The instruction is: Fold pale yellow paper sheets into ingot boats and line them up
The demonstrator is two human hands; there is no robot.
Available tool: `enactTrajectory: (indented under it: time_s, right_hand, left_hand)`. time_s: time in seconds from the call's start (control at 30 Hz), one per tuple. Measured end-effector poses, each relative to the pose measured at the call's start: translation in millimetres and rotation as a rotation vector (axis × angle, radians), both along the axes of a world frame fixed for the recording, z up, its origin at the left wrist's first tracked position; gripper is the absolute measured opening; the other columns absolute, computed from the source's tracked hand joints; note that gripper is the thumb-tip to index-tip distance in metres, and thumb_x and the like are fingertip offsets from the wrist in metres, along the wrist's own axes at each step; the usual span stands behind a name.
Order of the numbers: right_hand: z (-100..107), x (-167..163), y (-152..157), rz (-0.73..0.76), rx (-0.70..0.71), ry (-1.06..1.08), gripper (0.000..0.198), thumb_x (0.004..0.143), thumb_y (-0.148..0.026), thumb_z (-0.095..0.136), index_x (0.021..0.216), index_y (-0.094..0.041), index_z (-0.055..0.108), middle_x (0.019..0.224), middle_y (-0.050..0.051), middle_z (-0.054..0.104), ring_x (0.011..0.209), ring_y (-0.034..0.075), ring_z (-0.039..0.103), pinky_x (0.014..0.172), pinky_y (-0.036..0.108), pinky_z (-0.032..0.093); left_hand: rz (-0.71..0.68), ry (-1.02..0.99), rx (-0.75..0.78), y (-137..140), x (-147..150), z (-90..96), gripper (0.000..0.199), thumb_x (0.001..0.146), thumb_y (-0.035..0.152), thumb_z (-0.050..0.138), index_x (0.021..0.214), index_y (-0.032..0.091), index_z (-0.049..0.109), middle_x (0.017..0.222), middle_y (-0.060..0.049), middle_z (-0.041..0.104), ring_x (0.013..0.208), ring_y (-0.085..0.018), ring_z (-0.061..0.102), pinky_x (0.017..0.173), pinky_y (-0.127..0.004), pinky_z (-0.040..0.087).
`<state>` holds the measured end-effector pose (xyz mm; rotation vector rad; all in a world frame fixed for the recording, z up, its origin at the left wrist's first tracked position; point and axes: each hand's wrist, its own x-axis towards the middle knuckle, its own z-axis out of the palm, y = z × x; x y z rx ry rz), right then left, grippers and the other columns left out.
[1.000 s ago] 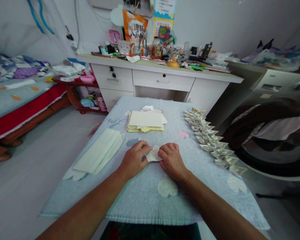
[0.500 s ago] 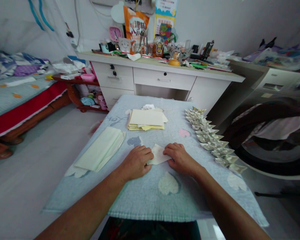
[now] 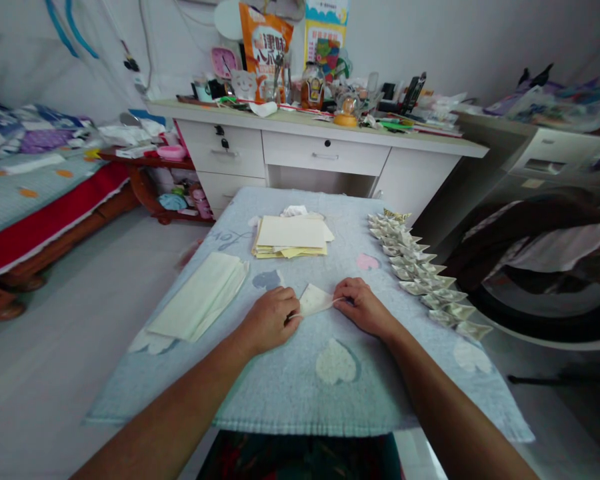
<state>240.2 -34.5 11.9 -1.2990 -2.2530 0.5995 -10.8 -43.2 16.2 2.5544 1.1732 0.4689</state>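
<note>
The bare left grip (image 3: 273, 317) and right grip (image 3: 361, 305) hold folded off-white paper (image 3: 314, 300) over the pale-blue cloth-covered worktop (image 3: 290, 393).

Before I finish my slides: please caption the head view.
Left hand and right hand hold a paper, folded papers lined up at right.

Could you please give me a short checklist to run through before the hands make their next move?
1. Left hand holding the small paper: ok, at its left end.
2. Right hand holding it: ok, at its right end.
3. Paper stack apart from both hands: ok.
4. Folded paper pieces apart from the right hand: ok.
5. Small paper's creases sharp: cannot tell, too small.
</note>
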Motion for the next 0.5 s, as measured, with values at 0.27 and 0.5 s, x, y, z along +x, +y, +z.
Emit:
enactTrajectory:
  time_s: [0.27,0.5]
  right_hand:
    - [-1.9,-3.6,2.1,-0.138,-0.031,-0.032,0.010,0.085,-0.025,0.062,0.078,-0.019,0.067,0.094,0.003,0.062,0.093,0.019,0.051,0.086,0.034,0.033]
    - [1.2,-9.4,1.3,-0.264,-0.052,-0.119,0.013,0.084,-0.029,0.063,0.078,-0.018,0.068,0.096,0.005,0.061,0.095,0.021,0.048,0.084,0.034,0.031]
  left_hand:
    - [0.062,-0.059,-0.048,2.3,0.4,-1.1,0.020,0.088,0.024,0.050,0.074,0.016,0.062,0.085,-0.005,0.055,0.086,-0.018,0.052,0.078,-0.032,0.040]
    - [0.150,-0.034,0.008,5.9,1.4,-7.1,0.022,0.090,0.026,0.049,0.076,0.016,0.063,0.086,-0.006,0.056,0.086,-0.019,0.052,0.079,-0.034,0.040]
